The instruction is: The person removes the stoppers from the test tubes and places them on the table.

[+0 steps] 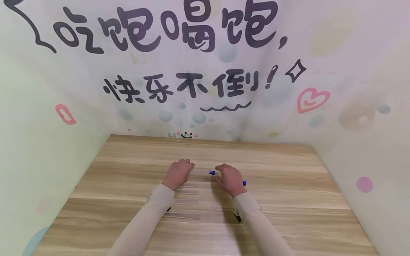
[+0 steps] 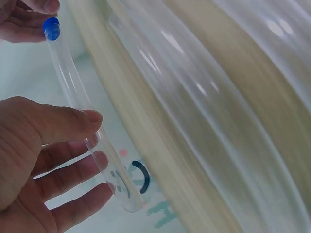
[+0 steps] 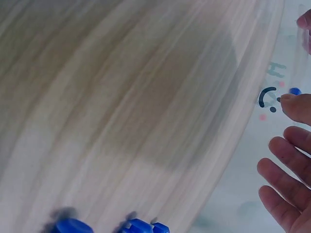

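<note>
My left hand (image 1: pixel 179 173) pinches a clear test tube (image 2: pixel 75 82) between thumb and fingers, low on the tube in the left wrist view. At the tube's far end sits a blue cap (image 1: pixel 212 172). My right hand (image 1: pixel 230 179) is beside that cap, thumb and fingers spread around the space next to it. In the right wrist view the right thumb (image 3: pixel 297 108) overlaps the cap's edge, while the other fingers (image 3: pixel 277 177) reach out loosely and hold nothing. Both hands are raised above the wooden table (image 1: pixel 128 199).
More clear tubes (image 1: pixel 187 201) lie side by side on the table below the left hand. Loose blue caps (image 3: pixel 73 226) rest on the table near the right hand, one (image 1: pixel 244 183) peeking out past it. A printed wall (image 1: pixel 192 121) stands behind the table.
</note>
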Available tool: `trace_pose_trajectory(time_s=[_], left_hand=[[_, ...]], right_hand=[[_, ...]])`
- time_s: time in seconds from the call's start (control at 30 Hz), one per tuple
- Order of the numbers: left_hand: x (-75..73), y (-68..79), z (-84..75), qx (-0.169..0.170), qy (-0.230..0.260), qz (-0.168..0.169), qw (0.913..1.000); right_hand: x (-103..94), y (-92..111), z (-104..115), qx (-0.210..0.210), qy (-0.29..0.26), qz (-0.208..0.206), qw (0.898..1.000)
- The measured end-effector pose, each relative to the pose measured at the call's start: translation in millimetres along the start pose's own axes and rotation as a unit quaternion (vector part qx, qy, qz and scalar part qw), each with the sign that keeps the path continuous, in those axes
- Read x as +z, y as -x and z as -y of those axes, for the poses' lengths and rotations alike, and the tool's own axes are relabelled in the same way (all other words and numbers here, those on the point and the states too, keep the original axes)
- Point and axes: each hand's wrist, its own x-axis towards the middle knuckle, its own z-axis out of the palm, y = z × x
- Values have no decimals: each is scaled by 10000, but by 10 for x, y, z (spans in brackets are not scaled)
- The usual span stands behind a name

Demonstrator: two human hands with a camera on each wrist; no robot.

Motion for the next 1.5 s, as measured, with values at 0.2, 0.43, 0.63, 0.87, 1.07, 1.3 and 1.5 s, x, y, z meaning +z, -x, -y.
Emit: trace_pose_trajectory(time_s=[0.2,0.43,0.63,0.87,1.07,1.3,1.5], left_hand=[[-41,-8,-67,22,-232,-5,9997],[-58,-2,-105,113,-272,-27,9996],[-85,-4,-133,265,-316,-201,9989],[-96,-26,-153,400,-525,-300,9974],[-62,-29,-156,588,-651,-451,9951],[-46,-23,-167,881,-862,-762,9894],[-17,-21,-174,1014,-862,-999,9861]], right_hand=[[-6,3,-2,-141,4,-155,9998],[1,2,-28,-233,36,-375,9990],[-21,1,-25,-319,-10,-530,9981],[-52,-8,-45,-666,129,-723,9951],[-62,-15,-74,-1002,344,-835,9909],[-67,-8,-92,-1543,782,-924,9806],[-70,7,-93,-1630,1157,-871,9759]])
